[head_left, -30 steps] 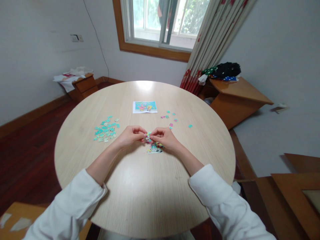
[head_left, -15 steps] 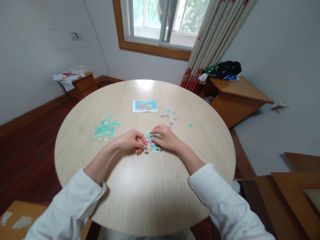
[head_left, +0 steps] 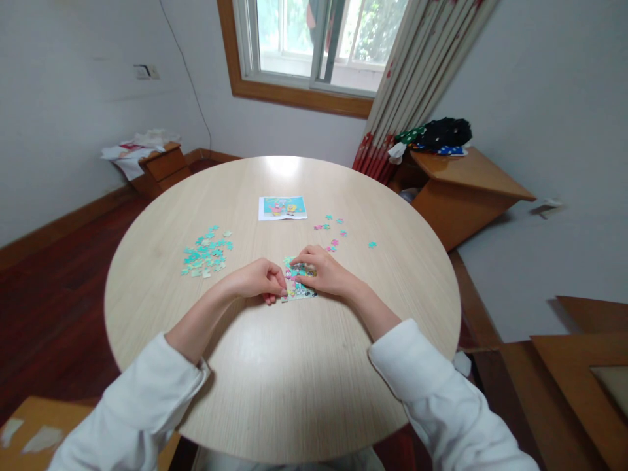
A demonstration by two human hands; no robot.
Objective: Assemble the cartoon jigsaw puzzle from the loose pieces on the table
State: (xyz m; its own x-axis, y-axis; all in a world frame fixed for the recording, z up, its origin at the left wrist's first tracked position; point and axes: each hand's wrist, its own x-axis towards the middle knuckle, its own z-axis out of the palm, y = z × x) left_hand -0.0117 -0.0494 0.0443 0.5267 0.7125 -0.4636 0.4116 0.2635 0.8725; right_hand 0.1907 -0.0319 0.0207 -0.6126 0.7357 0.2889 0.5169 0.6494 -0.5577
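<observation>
A partly joined jigsaw puzzle (head_left: 300, 289) with a colourful cartoon print lies flat on the table in front of me. At its left edge my left hand (head_left: 260, 280) is closed in a pinch on a puzzle piece, mostly hidden by the fingertips. My right hand (head_left: 324, 269) rests over the puzzle's upper right part, thumb and fingers apart, fingertips touching its surface and covering some of it.
Loose teal and pale pieces (head_left: 206, 254) are heaped on the left of the round table (head_left: 275, 379). Several pink and teal pieces (head_left: 335, 243) lie scattered beyond my right hand, with one teal piece (head_left: 372, 244) farther right. A printed cartoon picture (head_left: 283, 207) lies behind the puzzle.
Both hands stay at the puzzle with only slight finger movement. My right fingers have shifted a little, showing more of the puzzle's upper middle. The whole view has drifted slightly.
</observation>
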